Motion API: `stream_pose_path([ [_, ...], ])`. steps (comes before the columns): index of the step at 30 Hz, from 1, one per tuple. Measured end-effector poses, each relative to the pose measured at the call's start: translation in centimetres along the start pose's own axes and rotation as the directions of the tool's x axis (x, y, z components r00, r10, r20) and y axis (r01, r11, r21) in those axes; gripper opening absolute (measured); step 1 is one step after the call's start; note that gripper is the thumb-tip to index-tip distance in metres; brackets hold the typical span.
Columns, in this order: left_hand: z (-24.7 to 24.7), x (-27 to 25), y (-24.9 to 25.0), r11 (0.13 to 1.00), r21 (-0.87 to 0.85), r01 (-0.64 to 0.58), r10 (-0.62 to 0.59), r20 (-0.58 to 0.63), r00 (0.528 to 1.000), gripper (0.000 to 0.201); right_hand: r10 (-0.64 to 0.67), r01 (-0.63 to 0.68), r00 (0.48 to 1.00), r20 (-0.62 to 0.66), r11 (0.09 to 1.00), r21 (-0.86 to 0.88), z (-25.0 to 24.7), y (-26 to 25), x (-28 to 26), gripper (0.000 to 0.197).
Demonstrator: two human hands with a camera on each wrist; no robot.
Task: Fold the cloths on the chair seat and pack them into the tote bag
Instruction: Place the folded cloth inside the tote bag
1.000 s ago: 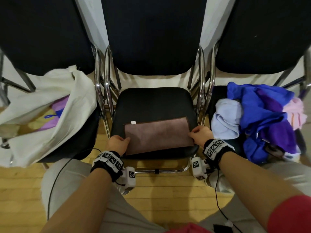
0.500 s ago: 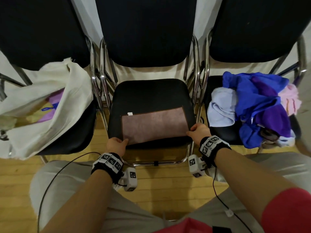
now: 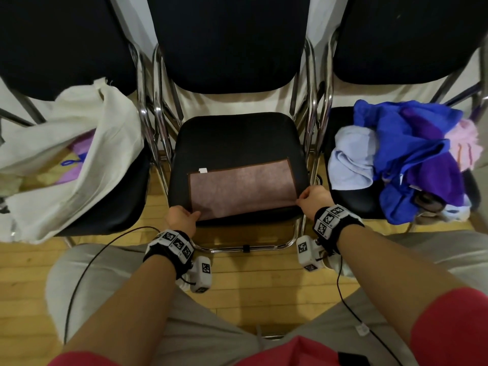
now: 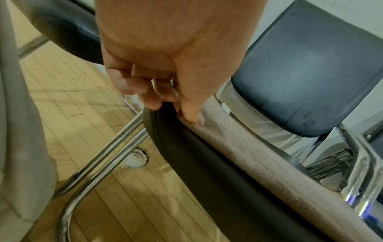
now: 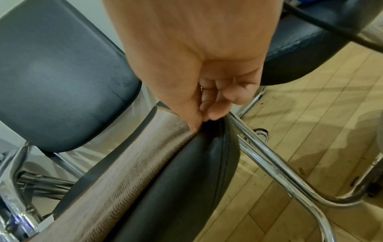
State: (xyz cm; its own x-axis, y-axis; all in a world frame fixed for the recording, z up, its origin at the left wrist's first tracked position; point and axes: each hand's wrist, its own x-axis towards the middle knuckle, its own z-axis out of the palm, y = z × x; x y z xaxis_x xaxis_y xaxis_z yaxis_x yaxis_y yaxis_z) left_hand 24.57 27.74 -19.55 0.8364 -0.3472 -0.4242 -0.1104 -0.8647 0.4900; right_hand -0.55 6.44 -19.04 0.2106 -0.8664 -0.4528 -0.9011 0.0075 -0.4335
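A brown cloth (image 3: 241, 190), folded into a flat rectangle, lies on the front half of the middle chair's black seat (image 3: 232, 138). My left hand (image 3: 182, 216) is at its near left corner, thumb (image 4: 192, 117) on top of the cloth (image 4: 259, 157) and the other fingers curled at the seat edge. My right hand (image 3: 313, 198) pinches the near right corner between thumb and forefinger (image 5: 213, 113), the cloth (image 5: 132, 163) running away from it. The cream tote bag (image 3: 79, 154) lies open on the left chair with coloured cloths inside.
On the right chair sits a heap of unfolded cloths (image 3: 412, 159) in blue, purple, pale blue and pink. Chrome chair frames (image 3: 311, 122) stand between the seats. Wooden floor (image 3: 264, 276) and my knees lie below the seat's front edge.
Both hands have slid from the cloth's side edges down to its near corners and taken hold there. The cloth still lies flat in the same place.
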Motion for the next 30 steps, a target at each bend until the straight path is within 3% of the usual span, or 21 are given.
stream_pose_path([
  [3,-0.3,-0.2,-0.2,1.0,0.008,0.002,-0.002,-0.002,1.0,0.023,0.012,-0.013,1.0,0.017,1.0,0.016,-0.4,-0.1,-0.1,0.008],
  [7,-0.6,-0.2,-0.2,1.0,-0.029,-0.006,0.006,-0.011,1.0,0.028,-0.032,0.034,0.999,-0.022,0.997,0.073,-0.8,-0.3,-0.4,0.029],
  [15,-1.1,0.2,0.1,0.999,-0.034,-0.003,0.004,0.03,1.0,0.021,-0.023,0.02,0.999,0.033,0.996,0.088,-0.7,-2.5,-0.3,0.023],
  [22,-0.3,0.1,2.2,0.996,0.001,-0.087,0.086,0.086,0.993,0.02,0.048,-0.038,0.998,-0.034,0.968,0.249,-2.6,-1.8,0.0,0.017],
  [25,0.1,-0.3,2.8,0.993,0.062,-0.103,0.096,0.114,0.989,0.027,0.124,-0.121,0.992,0.02,0.903,0.411,-3.0,-0.8,0.4,0.014],
  [30,-0.4,-0.4,3.8,0.991,0.013,-0.133,0.132,0.039,0.99,0.017,0.216,-0.304,0.952,0.215,0.706,0.64,-3.1,-1.1,0.7,0.031],
])
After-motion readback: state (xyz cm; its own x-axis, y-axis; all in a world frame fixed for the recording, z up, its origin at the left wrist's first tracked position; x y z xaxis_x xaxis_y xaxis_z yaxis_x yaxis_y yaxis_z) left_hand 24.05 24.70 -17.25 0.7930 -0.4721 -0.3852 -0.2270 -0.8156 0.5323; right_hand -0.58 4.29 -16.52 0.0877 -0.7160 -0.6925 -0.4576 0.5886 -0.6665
